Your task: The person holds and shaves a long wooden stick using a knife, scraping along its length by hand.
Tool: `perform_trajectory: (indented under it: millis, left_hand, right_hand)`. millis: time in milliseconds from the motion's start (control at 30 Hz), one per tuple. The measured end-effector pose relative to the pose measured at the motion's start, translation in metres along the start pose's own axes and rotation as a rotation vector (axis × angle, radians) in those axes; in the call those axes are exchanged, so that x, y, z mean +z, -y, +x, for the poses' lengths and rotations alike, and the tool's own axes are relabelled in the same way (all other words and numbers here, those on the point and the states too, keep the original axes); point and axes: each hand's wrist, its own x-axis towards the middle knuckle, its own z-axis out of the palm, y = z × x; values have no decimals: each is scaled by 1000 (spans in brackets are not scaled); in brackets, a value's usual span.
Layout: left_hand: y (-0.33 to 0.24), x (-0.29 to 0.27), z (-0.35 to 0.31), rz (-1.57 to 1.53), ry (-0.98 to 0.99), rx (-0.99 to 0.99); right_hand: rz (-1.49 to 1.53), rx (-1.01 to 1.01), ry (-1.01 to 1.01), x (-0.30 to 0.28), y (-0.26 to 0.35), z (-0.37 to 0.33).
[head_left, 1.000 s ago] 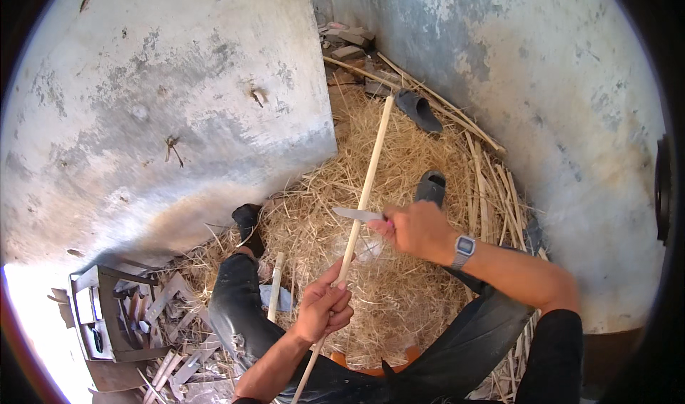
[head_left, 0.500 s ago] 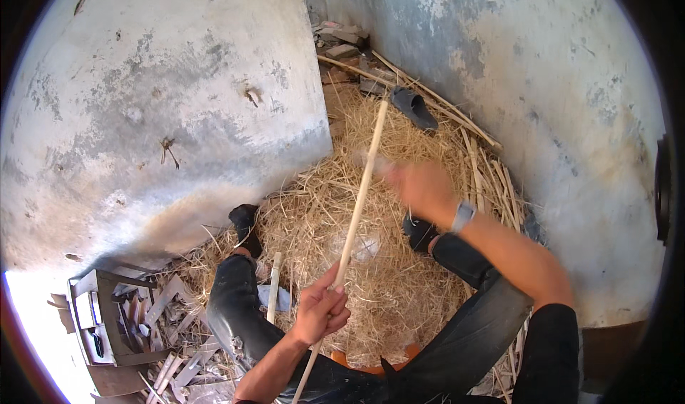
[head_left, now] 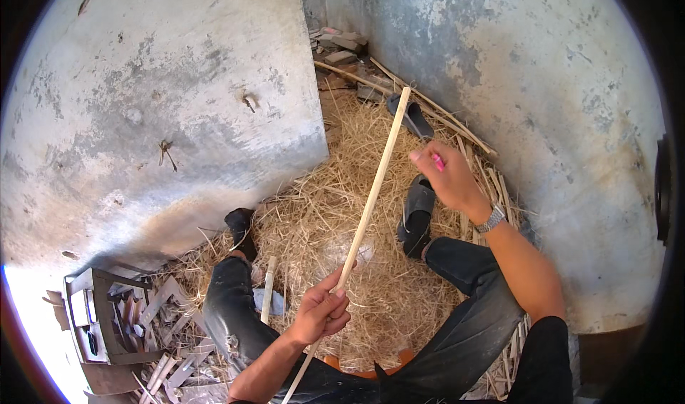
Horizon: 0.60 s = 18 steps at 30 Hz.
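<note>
My left hand (head_left: 322, 311) is closed round a long pale wooden or bamboo stick (head_left: 374, 190), holding it below its middle. The stick slants up and to the right, its far end near a loose dark sandal (head_left: 409, 116); its lower end runs down past my left thigh. To the right of the stick and apart from it, my right hand (head_left: 451, 179) is closed on a pink-handled tool (head_left: 438, 162). Only a bit of pink shows between the fingers, so the tool's kind stays hidden. A watch is on the right wrist.
Straw-like shavings (head_left: 342, 154) cover the floor between my legs. Long strips (head_left: 492, 179) lie along the right wall (head_left: 564, 140). A shorter pale stick (head_left: 268, 290) leans by my left leg. Wood scraps surround a small frame (head_left: 107, 311) at lower left; bricks (head_left: 339, 47) sit in the far corner.
My right hand has moved right and slightly toward me, away from the stick. The stick's far end has swung right and up. My left hand keeps its hold.
</note>
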Motion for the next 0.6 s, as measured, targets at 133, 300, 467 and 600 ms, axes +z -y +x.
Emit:
perform_trajectory:
  millis: [133,300,467,600]
  left_hand:
    - [3,7,2,25,-51,-9]
    - [5,12,6,181,-20,-22]
    - [7,7,19,166,-54,51]
    - [-4,12,19,-10,-77,81]
  right_hand:
    - [92,83,218,7,23,-8]
    - [505,222,292,26,35,-14]
    - [464,97,348,46,60,-34]
    - [-74,-169,295,53,80,-56]
